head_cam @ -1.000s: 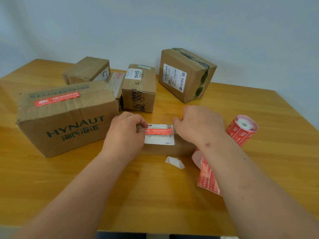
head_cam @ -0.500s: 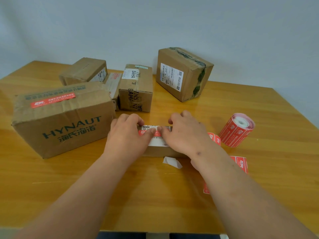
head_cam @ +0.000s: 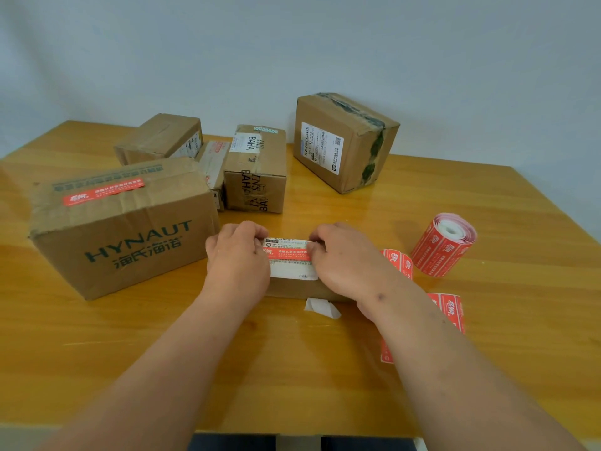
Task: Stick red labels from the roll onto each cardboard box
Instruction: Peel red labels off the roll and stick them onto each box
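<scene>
While lying across the top of the small box (head_cam: 302,288), the red label (head_cam: 287,253) is behaving as thin, limp, tacky film, best handled by its ends; left hand (head_cam: 239,258) and right hand (head_cam: 344,262) are pressing those ends with curled fingertips; the roll (head_cam: 444,244) is sitting well apart.

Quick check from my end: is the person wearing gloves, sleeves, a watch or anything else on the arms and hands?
Nothing worn that shows. The left hand and right hand are bare, without gloves, and no rings or watch are visible. Both forearms are uncovered right down to the bottom edge of the picture, with no sleeves or cuffs in view. A few small dark marks show on the right wrist and forearm.
</scene>
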### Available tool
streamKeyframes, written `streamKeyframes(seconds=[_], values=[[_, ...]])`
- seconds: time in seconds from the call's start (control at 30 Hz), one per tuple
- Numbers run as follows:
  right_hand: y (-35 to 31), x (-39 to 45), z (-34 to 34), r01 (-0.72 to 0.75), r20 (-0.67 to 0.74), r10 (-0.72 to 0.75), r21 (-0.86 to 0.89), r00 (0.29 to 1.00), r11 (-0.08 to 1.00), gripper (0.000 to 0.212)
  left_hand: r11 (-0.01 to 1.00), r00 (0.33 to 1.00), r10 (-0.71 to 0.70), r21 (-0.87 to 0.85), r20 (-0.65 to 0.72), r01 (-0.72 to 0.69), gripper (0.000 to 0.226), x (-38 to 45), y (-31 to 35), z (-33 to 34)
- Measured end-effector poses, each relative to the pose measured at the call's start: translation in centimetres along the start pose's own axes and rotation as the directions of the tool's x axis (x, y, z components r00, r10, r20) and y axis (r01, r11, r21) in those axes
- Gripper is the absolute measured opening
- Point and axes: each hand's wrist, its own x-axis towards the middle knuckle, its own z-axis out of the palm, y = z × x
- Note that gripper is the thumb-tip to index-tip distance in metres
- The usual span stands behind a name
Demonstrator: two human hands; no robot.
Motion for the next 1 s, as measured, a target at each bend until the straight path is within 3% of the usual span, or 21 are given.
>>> streamKeyframes(seconds=[0.13, 0.2, 0.37, 0.43, 0.57, 0.77, 0.87, 0.93, 1.0], values=[[-0.1, -0.2, 0.1, 0.002, 0.013, -0.002, 0.006, 1.000, 1.000, 0.047, 1.000, 0.999, -0.001, 0.023, 0.036, 0.000, 0.027, -0.2, 0.1, -0.2], [-0.1, -0.1, 0.0, 0.001, 0.026, -0.001, -0.008, 1.000, 1.000, 0.043, 0.999, 0.997, -0.005, 0.043, 0.076, 0.002, 0.035, -0.4, 0.3, -0.6], [0.2, 0.1, -0.5, -0.003, 0.046, 0.001, 0.053, 0.999, 0.999, 0.038, 0.990, 0.990, -0.055, -0.126, 0.129, 0.071, 0.031, -0.4, -0.1, -1.2], [0.0, -0.1, -0.1, 0.013, 0.040, -0.013, 0.005, 0.999, 1.000, 0.046, 0.989, 0.992, -0.051, -0.132, 0.114, 0.066, 0.028, -0.4, -0.2, -1.0], [-0.2, 0.1, 0.1, 0.008, 0.022, -0.009, 0.048, 1.000, 0.999, 0.030, 0.989, 0.996, -0.056, -0.131, 0.064, 0.064, 0.023, -0.5, -0.4, -1.1], [-1.1, 0.1, 0.3, 0.056, 0.008, -0.056, -0.009, 0.998, 0.998, 0.031, 0.991, 0.997, -0.074, -0.117, -0.014, 0.072, 0.022, -0.9, -0.8, -2.7], [-1.7, -0.4, -0.6, 0.121, 0.164, -0.107, -0.077, 0.981, 0.990, 0.065, 0.993, 0.992, 0.086, 0.083, -0.088, -0.079, 0.023, -1.5, -1.4, -3.5], [-2.1, -0.7, -1.3, 0.167, 0.314, -0.104, -0.179, 0.944, 0.970, 0.091, 0.968, 0.988, 0.150, 0.208, -0.026, -0.142, 0.027, -1.7, -1.5, -4.1], [-2.3, -0.7, -1.5, 0.174, 0.354, -0.092, -0.209, 0.931, 0.962, 0.094, 0.930, 0.985, 0.165, 0.325, 0.051, -0.173, 0.030, -1.8, -1.6, -4.8]])
